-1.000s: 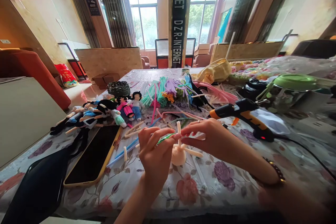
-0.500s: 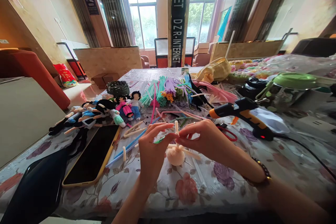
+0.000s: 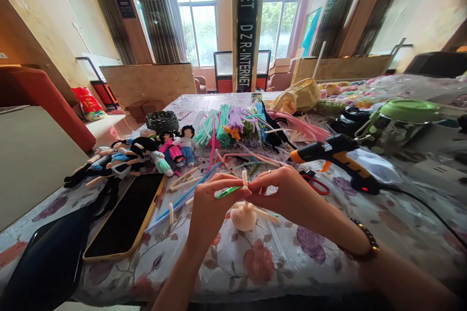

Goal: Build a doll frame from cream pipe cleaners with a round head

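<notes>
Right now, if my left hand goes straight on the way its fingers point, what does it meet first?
Your left hand would probably meet the upright pale stem at its fingertips, then the right hand. Depth there is unclear, so their order is uncertain.

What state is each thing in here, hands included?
Black-and-orange glue gun: red light lit, cord attached.
Black phone in yellow case: face up, screen dark.
Bare left hand: fingers closed on the short, cream fuzzy stem.
Bare right hand: pinching that same stem.
Short, cream fuzzy stem: upright.
Dark patterned curtain: drawn aside.
</notes>
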`<move>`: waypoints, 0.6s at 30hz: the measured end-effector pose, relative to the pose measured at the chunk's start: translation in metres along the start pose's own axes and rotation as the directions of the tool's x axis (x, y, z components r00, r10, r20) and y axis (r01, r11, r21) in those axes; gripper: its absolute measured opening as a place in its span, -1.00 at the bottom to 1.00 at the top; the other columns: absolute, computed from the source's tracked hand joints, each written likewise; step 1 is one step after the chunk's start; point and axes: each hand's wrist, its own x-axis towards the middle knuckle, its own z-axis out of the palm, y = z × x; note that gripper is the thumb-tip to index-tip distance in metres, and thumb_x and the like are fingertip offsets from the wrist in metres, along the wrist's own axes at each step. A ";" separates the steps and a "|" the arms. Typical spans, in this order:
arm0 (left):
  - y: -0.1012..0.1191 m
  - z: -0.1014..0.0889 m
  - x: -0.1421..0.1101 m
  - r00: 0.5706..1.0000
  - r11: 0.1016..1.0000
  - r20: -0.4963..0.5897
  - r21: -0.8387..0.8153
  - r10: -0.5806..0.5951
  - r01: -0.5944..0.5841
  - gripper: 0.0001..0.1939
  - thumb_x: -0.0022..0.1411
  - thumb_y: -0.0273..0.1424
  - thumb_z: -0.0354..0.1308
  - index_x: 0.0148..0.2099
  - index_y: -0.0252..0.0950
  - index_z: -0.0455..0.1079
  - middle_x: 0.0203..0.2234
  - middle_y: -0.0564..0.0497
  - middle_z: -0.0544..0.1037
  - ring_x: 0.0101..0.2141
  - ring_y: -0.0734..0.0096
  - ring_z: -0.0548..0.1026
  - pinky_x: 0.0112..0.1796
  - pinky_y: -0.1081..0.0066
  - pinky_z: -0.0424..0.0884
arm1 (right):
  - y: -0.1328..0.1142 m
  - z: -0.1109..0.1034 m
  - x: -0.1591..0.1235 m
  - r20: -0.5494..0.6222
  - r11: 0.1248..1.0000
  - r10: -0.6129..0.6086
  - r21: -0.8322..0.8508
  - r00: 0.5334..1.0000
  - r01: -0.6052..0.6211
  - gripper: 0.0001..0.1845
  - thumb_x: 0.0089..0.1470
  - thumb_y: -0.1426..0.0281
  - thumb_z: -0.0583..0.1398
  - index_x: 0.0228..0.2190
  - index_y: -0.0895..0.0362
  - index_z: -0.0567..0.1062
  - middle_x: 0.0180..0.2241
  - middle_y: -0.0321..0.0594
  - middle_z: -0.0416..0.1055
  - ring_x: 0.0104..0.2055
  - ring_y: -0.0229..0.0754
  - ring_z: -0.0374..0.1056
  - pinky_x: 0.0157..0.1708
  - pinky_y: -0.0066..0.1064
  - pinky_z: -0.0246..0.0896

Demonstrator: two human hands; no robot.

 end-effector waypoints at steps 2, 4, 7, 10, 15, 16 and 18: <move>0.000 -0.001 0.000 0.999 0.998 0.027 -0.043 -0.040 0.041 -0.96 -0.08 -0.43 0.32 -0.46 -0.24 0.57 -0.46 0.02 0.53 -0.39 0.39 0.44 -0.35 0.41 0.37 | 0.000 0.000 0.000 0.002 1.000 0.000 -0.015 1.000 0.000 -0.78 -0.01 0.40 0.16 -0.53 0.22 0.59 -0.58 -0.27 0.46 -0.51 -0.35 0.23 -0.47 -0.52 0.10; 0.000 -0.001 0.000 0.996 0.992 0.049 -0.095 -0.080 0.084 -0.95 -0.10 -0.41 0.33 -0.48 -0.27 0.57 -0.46 0.01 0.52 -0.40 0.39 0.42 -0.37 0.40 0.36 | 0.000 0.000 0.001 0.001 1.000 -0.002 -0.019 1.000 0.002 -0.78 -0.02 0.39 0.17 -0.55 0.22 0.58 -0.59 -0.28 0.45 -0.52 -0.35 0.23 -0.47 -0.51 0.09; 0.000 -0.001 0.001 0.993 0.983 0.056 -0.151 -0.101 0.108 -0.93 -0.14 -0.40 0.36 -0.50 -0.27 0.57 -0.47 0.02 0.50 -0.42 0.41 0.41 -0.40 0.39 0.35 | 0.000 0.001 0.002 0.006 1.000 -0.006 -0.010 1.000 0.006 -0.76 -0.01 0.35 0.17 -0.53 0.21 0.59 -0.58 -0.27 0.46 -0.52 -0.33 0.24 -0.47 -0.50 0.10; 0.000 -0.001 0.001 0.994 0.974 0.055 -0.201 -0.100 0.109 -0.93 -0.16 -0.41 0.37 -0.50 -0.22 0.57 -0.51 0.06 0.49 -0.46 0.47 0.40 -0.41 0.43 0.33 | 0.000 0.002 0.002 0.004 1.000 -0.004 -0.008 1.000 0.004 -0.74 0.00 0.35 0.17 -0.51 0.23 0.60 -0.58 -0.25 0.47 -0.51 -0.33 0.25 -0.47 -0.51 0.09; -0.002 -0.003 0.002 0.988 0.960 0.098 -0.242 -0.118 0.138 -0.91 -0.16 -0.41 0.38 -0.48 -0.22 0.57 -0.52 0.07 0.47 -0.46 0.51 0.40 -0.40 0.46 0.32 | 0.000 0.003 0.001 -0.012 1.000 -0.015 -0.017 1.000 0.015 -0.78 -0.01 0.40 0.18 -0.51 0.22 0.61 -0.60 -0.26 0.46 -0.52 -0.34 0.24 -0.51 -0.54 0.07; -0.003 -0.004 0.002 0.986 0.957 0.116 -0.251 -0.115 0.142 -0.92 -0.15 -0.42 0.38 -0.48 -0.21 0.57 -0.52 0.06 0.47 -0.46 0.51 0.40 -0.41 0.47 0.31 | 0.000 0.003 0.001 -0.016 1.000 -0.016 -0.021 1.000 0.016 -0.78 -0.01 0.40 0.18 -0.52 0.21 0.61 -0.60 -0.26 0.47 -0.53 -0.33 0.24 -0.51 -0.54 0.06; -0.004 -0.005 0.003 0.984 0.951 0.139 -0.272 -0.113 0.147 -0.93 -0.14 -0.42 0.38 -0.48 -0.21 0.57 -0.52 0.05 0.46 -0.47 0.52 0.39 -0.42 0.47 0.30 | 0.000 0.003 0.001 -0.023 0.999 -0.009 -0.033 1.000 0.009 -0.78 -0.01 0.39 0.19 -0.53 0.20 0.61 -0.60 -0.25 0.48 -0.54 -0.33 0.24 -0.52 -0.53 0.06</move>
